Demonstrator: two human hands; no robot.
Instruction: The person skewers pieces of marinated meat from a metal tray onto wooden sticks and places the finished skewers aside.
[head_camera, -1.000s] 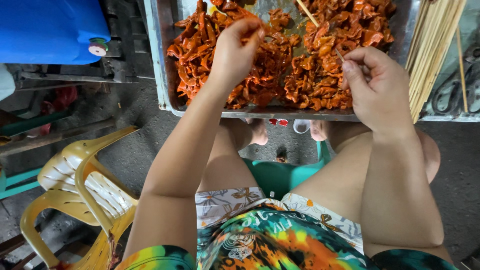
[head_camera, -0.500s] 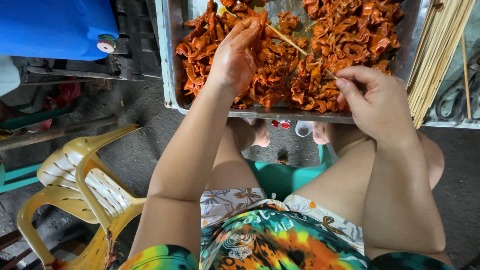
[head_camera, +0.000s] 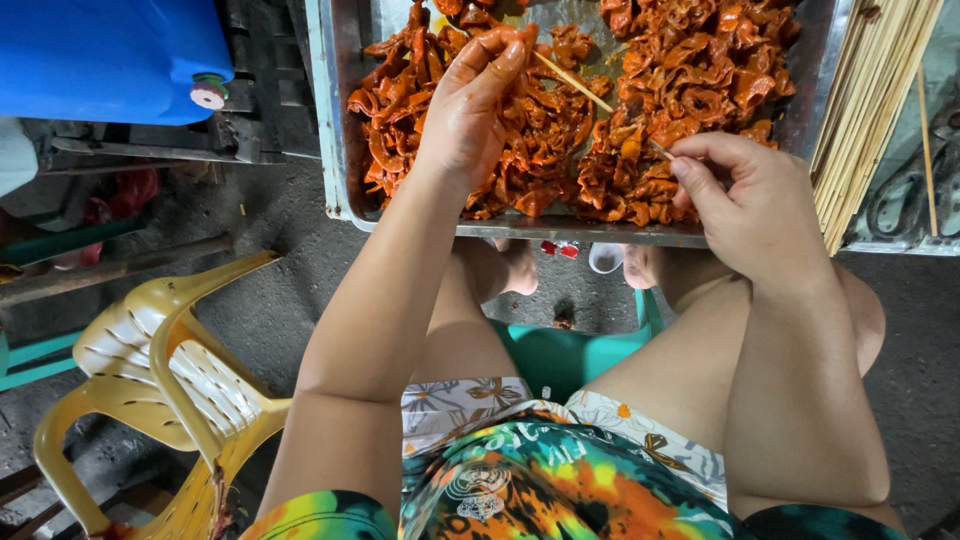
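Bamboo skewer (head_camera: 585, 88) held slanting above the metal tray (head_camera: 335, 120), blunt end pinched in the right hand (head_camera: 745, 200), pointed end up at the fingertips of the left hand (head_camera: 470, 110). Held low over the tray, probably so that pieces and marinade drop back into it rather than onto the lap. Left hand's fingers drawn together around a piece of orange-red marinated meat (head_camera: 500, 45) right at the skewer's tip; grip narrow, thumb and forefinger pressed close. Right hand likewise closed tight, thumb against bent forefinger, clamping the stick to keep it steady. Heap of the same curly, sauce-coated meat (head_camera: 690, 90) spread across the tray, within easy reach of both hands. Bundle of bare bamboo skewers (head_camera: 865, 110) laid along the tray's right edge, just beside the working hand.

Further out: blue plastic container (head_camera: 110, 55) with a small cap at upper left, stacked yellow plastic chairs (head_camera: 160, 380) at lower left, green stool (head_camera: 560, 350) under the bare knees, grey concrete floor (head_camera: 270, 300) below.

Hard to tell: exact kind of meat, possibly intestine. Skewer's middle partly lost against the pile; hidden too, whether anything is already threaded. Tray's far side cut off by the top edge. Dark metal object at far right, perhaps scissors, too blurred to name.
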